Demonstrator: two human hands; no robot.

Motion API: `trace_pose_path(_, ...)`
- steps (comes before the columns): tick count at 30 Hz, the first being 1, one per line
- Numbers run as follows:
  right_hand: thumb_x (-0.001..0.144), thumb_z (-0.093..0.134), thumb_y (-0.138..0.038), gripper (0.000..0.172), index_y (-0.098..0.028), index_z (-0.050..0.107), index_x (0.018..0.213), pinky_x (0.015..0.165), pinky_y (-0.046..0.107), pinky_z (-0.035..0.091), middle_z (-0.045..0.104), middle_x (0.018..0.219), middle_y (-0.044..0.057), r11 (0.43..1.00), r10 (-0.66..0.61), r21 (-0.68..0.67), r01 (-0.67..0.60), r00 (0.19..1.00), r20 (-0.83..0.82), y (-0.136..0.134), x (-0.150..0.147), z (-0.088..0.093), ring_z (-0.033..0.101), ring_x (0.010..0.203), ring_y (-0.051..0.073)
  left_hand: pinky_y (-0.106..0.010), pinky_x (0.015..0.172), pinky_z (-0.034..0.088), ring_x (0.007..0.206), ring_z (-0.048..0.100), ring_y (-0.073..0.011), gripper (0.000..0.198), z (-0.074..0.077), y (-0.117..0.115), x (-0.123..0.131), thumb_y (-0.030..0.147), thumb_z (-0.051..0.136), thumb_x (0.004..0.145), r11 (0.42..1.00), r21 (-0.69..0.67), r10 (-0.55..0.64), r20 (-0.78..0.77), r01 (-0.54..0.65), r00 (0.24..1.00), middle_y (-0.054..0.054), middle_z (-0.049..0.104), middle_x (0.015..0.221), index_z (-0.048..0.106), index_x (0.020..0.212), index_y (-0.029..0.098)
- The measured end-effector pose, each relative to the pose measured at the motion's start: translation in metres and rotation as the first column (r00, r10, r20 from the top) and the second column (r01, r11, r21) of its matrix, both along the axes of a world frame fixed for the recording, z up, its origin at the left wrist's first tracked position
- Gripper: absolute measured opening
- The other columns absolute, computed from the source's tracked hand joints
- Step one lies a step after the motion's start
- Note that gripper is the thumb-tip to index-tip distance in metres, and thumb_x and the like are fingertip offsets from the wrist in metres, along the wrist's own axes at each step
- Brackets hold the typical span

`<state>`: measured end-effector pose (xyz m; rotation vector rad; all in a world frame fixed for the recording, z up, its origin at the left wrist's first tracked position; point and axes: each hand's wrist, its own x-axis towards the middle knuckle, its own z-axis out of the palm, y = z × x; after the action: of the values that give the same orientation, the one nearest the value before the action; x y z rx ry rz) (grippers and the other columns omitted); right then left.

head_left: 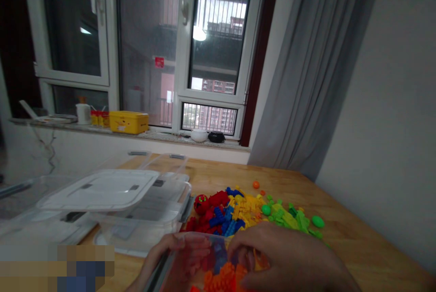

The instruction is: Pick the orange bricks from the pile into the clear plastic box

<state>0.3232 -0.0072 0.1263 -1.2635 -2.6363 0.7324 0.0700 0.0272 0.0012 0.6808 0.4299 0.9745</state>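
Observation:
A clear plastic box [177, 264] with a grey latch stands at the bottom of the head view, partly cut off by the frame. My left hand [158, 253] grips its left and far side; the fingers show through the wall. Inside lie orange building blocks [221, 278]. My right hand [282, 255] reaches over the rim with bent fingers, closed around orange blocks at the box's right side. How many it holds is hidden. Just beyond the box are heaped red blocks [218, 199], blue blocks [221, 219], yellow blocks [247, 208] and green blocks [293, 219].
Stacked clear bins with white lids [102, 190] fill the left of the wooden table [357, 242]. An orange ball [255, 185] and a green egg-shaped piece [318, 221] lie near the heap. On the windowsill sit a yellow box [128, 122] and small pots [199, 135].

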Motion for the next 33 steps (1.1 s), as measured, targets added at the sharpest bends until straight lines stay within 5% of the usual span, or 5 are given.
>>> trace_pose_path(6,0.077,0.066,-0.036,0.028,-0.031,0.068,0.104,0.064,0.022,0.041,0.072,0.090,-0.004,0.999,-0.036,-0.004,0.036,0.998,0.041,0.001,0.003,-0.003,0.063,0.076,0.015,-0.041,0.085,0.047,0.089,0.071,-0.0322,0.033,0.004,-0.002,0.002,0.017,0.053,0.074,0.999,0.005,0.041,-0.048,-0.040,0.998,-0.014,0.082,0.087,0.078,0.094,0.008)
trace_pose_path(16,0.079,0.065,-0.038,0.024,-0.031,0.068,0.102,0.057,0.022,0.035,0.069,0.086,-0.004,0.997,-0.072,0.031,0.070,0.995,0.069,0.002,0.004,-0.003,0.060,0.073,0.013,-0.039,0.082,0.046,0.085,0.071,-0.0314,0.035,-0.010,0.007,-0.001,0.018,0.052,0.072,1.000,-0.004,0.002,-0.031,-0.002,1.000,-0.015,0.082,0.085,0.079,0.092,0.008)
trace_pose_path(23,0.084,0.063,-0.046,0.027,-0.028,0.067,0.104,0.067,0.021,0.041,0.069,0.091,-0.002,0.996,-0.069,0.054,0.074,0.993,-0.091,0.007,0.001,0.003,0.061,0.082,0.014,-0.047,0.091,0.045,0.096,0.069,-0.0369,0.039,-0.007,0.006,0.001,0.020,0.053,0.070,1.000,-0.028,-0.010,0.004,0.010,1.000,-0.019,0.081,0.094,0.077,0.097,0.005)
trace_pose_path(27,0.089,0.057,-0.046,0.028,-0.023,0.067,0.102,0.069,0.023,0.043,0.068,0.088,0.000,0.994,-0.075,0.063,0.091,0.973,-0.218,0.034,0.004,-0.007,0.061,0.078,0.014,-0.048,0.095,0.044,0.103,0.068,-0.0380,0.043,0.008,0.001,0.001,0.020,0.056,0.067,0.999,-0.033,-0.021,0.005,0.021,1.000,-0.015,0.082,0.091,0.076,0.103,0.008)
trace_pose_path(33,0.092,0.050,-0.041,0.029,-0.017,0.066,0.092,0.059,0.023,0.038,0.065,0.076,0.001,0.938,-0.236,0.193,0.289,0.937,-0.259,0.100,0.024,-0.046,0.056,0.068,0.013,-0.048,0.094,0.046,0.106,0.068,-0.0390,0.053,0.015,0.001,-0.002,0.016,0.058,0.062,0.999,-0.037,-0.032,-0.005,0.032,0.999,-0.013,0.082,0.095,0.073,0.113,0.013)
